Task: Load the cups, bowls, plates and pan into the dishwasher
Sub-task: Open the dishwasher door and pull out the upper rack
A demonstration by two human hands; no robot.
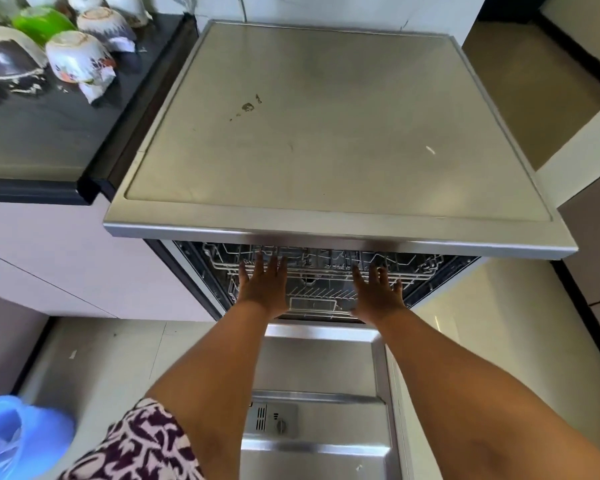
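Steel dishwasher (pixel 340 133) open, 2 flat hands, left (pixel 264 285), right (pixel 378 292), at upper rack (pixel 323 268)

The dishwasher (pixel 340 133) is set to the right of the counter (pixel 42 133), touching it, and its door (pixel 319 410) is folded down in front of the opening. Upturned cups and bowls (pixel 80 57) are grouped on the counter's far left part. Inside the opening a wire rack (pixel 326 271) is seen, before which the left hand (pixel 264 289) and the right hand (pixel 378 296) are stretched side by side above the door.
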